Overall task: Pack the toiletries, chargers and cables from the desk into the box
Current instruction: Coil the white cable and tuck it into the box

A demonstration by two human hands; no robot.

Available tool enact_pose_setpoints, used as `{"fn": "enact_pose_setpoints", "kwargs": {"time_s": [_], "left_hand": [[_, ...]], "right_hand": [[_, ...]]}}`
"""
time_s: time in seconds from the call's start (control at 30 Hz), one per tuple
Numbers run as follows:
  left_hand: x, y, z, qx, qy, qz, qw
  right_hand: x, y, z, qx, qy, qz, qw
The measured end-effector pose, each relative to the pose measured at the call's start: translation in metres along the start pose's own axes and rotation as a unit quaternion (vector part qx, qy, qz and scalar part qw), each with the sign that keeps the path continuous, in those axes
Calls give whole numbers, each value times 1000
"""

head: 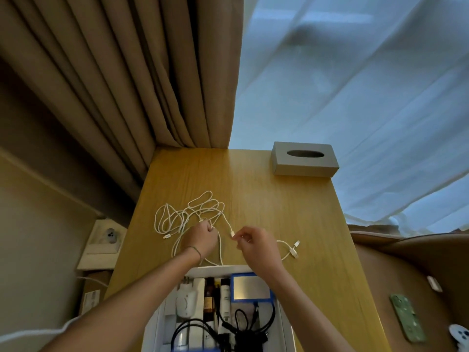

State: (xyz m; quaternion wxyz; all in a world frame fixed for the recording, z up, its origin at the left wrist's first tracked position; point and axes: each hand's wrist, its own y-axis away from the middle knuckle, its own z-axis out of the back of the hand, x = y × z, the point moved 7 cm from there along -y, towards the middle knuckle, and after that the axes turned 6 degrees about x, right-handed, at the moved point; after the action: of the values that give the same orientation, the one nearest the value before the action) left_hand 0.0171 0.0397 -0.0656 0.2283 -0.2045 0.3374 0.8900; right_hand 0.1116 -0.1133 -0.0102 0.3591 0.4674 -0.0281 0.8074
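Observation:
A tangle of white cables [189, 214] lies on the wooden desk [266, 199]. My left hand [201, 237] is closed on a strand at the tangle's near edge. My right hand [256, 243] pinches a white connector end of the same cable between thumb and fingers. A short white cable [291, 248] lies just right of my right hand. At the near edge sits the white box [215, 269], holding a white charger [186, 302], brown and white bottles, a blue-edged flat item [250, 287] and black cables [243, 323].
A grey tissue box [303, 158] stands at the desk's far right corner. Beige curtains hang behind on the left, sheer white ones on the right. A wall socket [109, 236] is left of the desk. A phone [406, 317] and a white remote lie on the brown surface at right.

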Motion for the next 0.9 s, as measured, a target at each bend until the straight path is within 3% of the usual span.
{"fn": "enact_pose_setpoints", "kwargs": {"time_s": [0.2,0.3,0.47,0.57,0.7,0.83,0.9], "left_hand": [[-5,38,51,-56,205,-104,972],[-16,68,90,-98,269,-161,945],[-44,124,139,-62,409,-246,876],[-57,154,165,-58,440,-287,849],[-60,170,191,-69,502,-298,809],[-51,168,205,-56,631,-266,726],[-43,165,212,-64,666,-248,701]], "right_hand": [[21,10,12,-37,-64,8,997],[47,13,14,-51,-48,55,996],[116,22,-6,40,-76,205,975],[152,27,-20,93,-153,243,953],[182,35,-37,131,-278,255,917],[196,42,-48,162,-341,224,899],[195,46,-52,184,-331,211,901]]}}
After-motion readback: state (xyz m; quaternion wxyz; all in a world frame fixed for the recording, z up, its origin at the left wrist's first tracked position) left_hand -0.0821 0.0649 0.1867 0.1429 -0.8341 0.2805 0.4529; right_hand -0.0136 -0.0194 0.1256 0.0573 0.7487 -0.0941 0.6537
